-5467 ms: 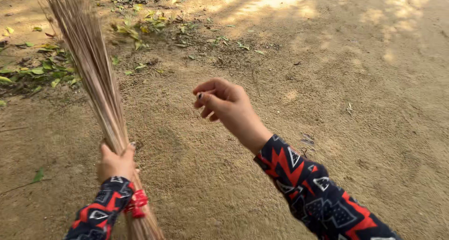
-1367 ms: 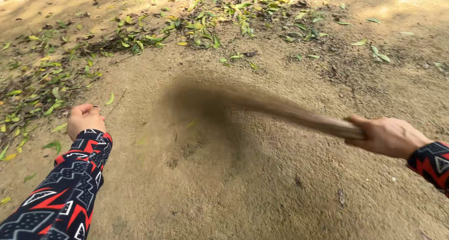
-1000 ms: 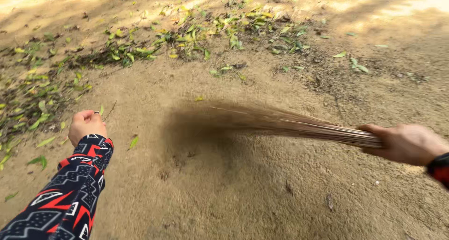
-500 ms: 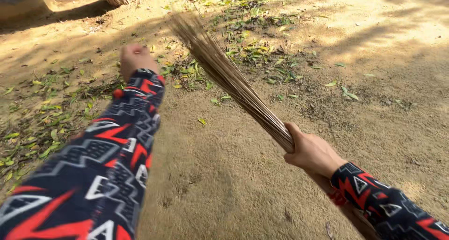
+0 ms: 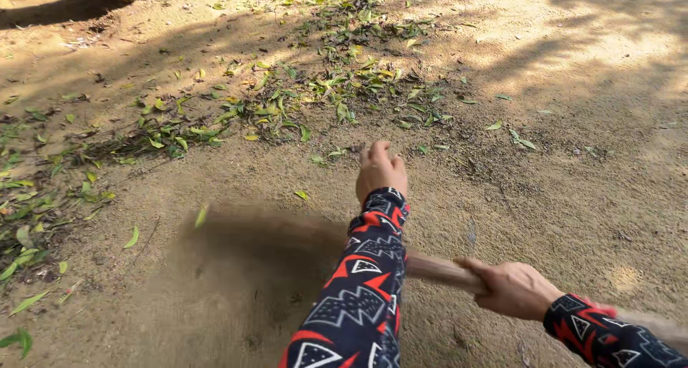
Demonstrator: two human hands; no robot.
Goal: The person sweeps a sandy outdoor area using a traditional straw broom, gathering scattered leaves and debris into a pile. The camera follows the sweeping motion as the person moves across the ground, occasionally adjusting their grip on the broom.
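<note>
Change: since half a second ago the broom has swung from pointing up and away to low across the ground, and the left arm has come from the left side to the middle.
Right hand point(image 5: 514, 288): clamped around the broom point(image 5: 437, 270) on its bound stalks, at lower right.
Broom: runs leftward from the right hand, passes behind the left sleeve point(image 5: 362, 289), and its bristle end point(image 5: 244, 232) is a motion blur low over the sandy ground point(image 5: 573, 182).
Left hand point(image 5: 380, 169): curled in a loose fist, holding nothing, stretched forward above the broom.
Hands: apart, the left one ahead of the right.
Leaves: a green scattered leaf litter point(image 5: 287, 110) lies beyond the left hand and along the left edge, near the blurred bristles.
</note>
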